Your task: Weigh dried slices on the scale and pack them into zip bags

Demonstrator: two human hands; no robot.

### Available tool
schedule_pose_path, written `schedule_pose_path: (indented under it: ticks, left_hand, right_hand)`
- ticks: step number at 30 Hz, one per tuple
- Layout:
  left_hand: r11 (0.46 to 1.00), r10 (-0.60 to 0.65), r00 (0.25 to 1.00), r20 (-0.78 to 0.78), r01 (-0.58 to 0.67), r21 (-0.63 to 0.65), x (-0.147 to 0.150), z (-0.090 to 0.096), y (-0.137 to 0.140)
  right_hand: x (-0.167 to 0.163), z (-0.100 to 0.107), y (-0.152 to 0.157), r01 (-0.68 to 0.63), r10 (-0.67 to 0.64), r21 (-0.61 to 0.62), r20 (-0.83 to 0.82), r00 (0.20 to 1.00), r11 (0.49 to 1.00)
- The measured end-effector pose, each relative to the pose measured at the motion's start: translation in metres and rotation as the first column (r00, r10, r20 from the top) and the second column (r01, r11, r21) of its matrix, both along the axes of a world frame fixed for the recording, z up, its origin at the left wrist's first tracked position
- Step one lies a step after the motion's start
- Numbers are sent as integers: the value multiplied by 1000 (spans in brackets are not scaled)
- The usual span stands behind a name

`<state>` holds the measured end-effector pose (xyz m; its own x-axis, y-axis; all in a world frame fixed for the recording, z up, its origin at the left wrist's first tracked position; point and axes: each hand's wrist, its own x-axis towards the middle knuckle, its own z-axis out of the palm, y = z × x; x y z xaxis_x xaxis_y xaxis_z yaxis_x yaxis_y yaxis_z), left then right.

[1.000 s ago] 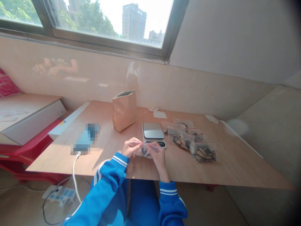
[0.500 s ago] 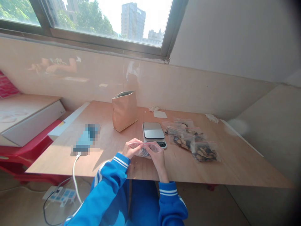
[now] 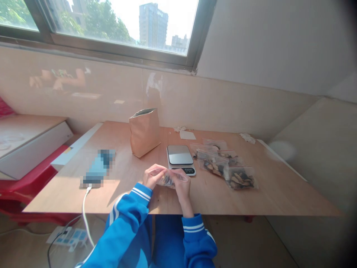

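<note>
Both my hands pinch the top edge of a clear zip bag (image 3: 166, 180) with dark pieces inside, close to the table's front edge. My left hand (image 3: 152, 178) grips its left side, fingers closed. On its right side my right hand (image 3: 182, 186) is closed too, thumb towards the middle. Just behind the bag lies a kitchen scale (image 3: 180, 155) with a bare plate and a dark display, partly covered by my hands. Several filled zip bags (image 3: 241, 178) of dried brown and black slices lie overlapped to the right of the scale.
An open brown paper bag (image 3: 145, 134) stands behind my left hand. A blurred phone-like device (image 3: 99, 167) with a white cable (image 3: 85, 212) lies at left. Paper scraps (image 3: 187, 134) lie along the wall. A red stool (image 3: 33, 167) is left of the table (image 3: 279, 193).
The whole view has shifted slightly, so things sit a little further left. My hands still hold the zip bag's top edge; its mouth looks slightly changed in shape.
</note>
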<state>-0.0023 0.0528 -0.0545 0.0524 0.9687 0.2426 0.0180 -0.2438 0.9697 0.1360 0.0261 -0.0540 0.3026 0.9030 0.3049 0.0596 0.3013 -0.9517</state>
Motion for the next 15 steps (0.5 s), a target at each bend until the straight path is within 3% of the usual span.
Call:
schedule_pose_path:
  ticks: [6, 11, 15]
  left_hand:
    - [989, -3, 988, 155, 26, -148, -2, -4, 5]
    - [946, 51, 965, 257, 35, -322, -3, -8, 7]
    - [903, 109, 949, 296, 30, -429, -2, -9, 8]
  right_hand:
    - [8, -3, 0, -76, 71, -94, -58, 996, 993]
    - [18, 0, -1, 48, -56, -101, -80, 995, 994]
    - [17, 2, -3, 33, -55, -161, -135, 989, 986]
